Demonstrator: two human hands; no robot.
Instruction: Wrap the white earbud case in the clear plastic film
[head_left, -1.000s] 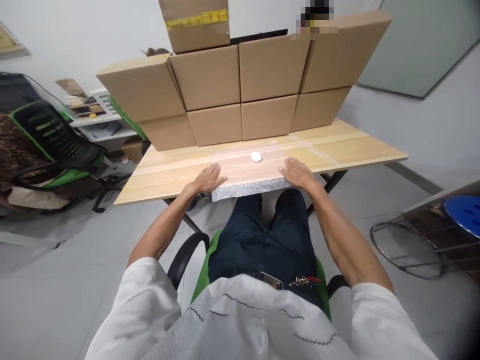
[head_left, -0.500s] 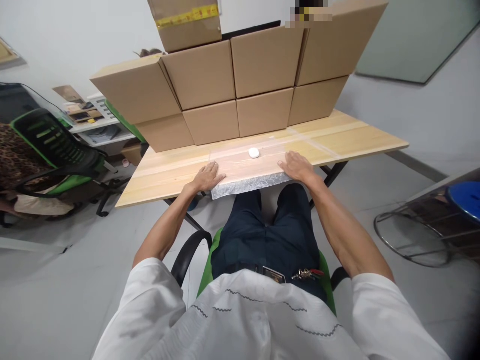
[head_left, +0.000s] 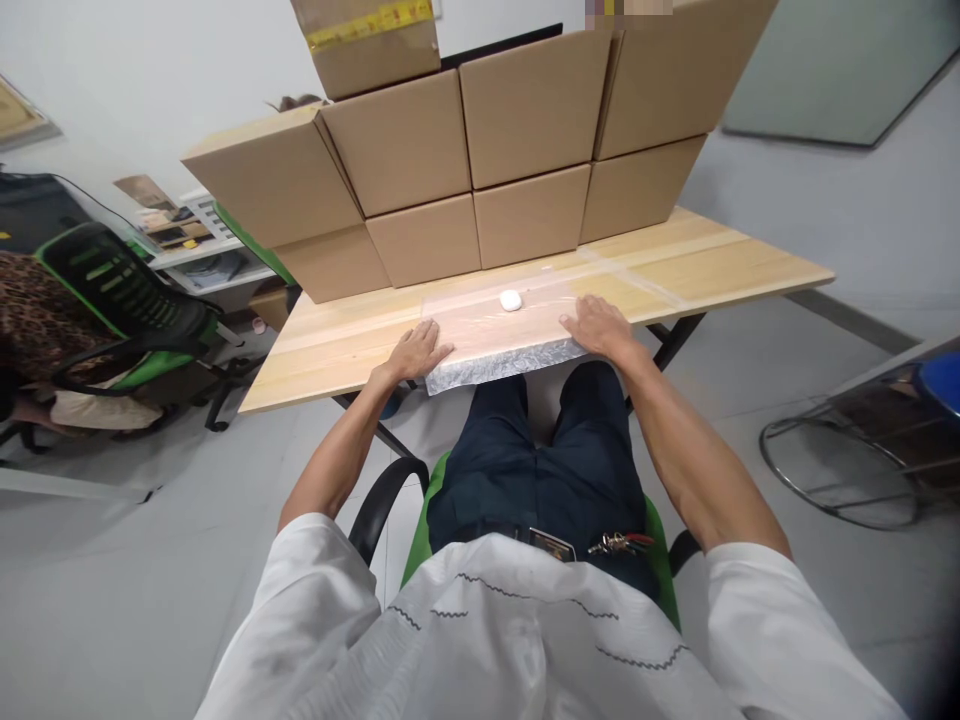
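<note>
Our flat hands (head_left: pixel 415 352), apart at edges of crinkled clear film (head_left: pixel 495 366), rounded white object (head_left: pixel 511 300) atop it, wood-grain surface (head_left: pixel 322 350) beneath, cardboard boxes (head_left: pixel 422 242), illegible yellow tape (head_left: pixel 371 24) behind.

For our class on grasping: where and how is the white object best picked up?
Probably by pinching its left and right edges, coming from above on the near side. The white object is small and rounded, lies low on the see-through sheet, and boxes stand behind it.
</note>
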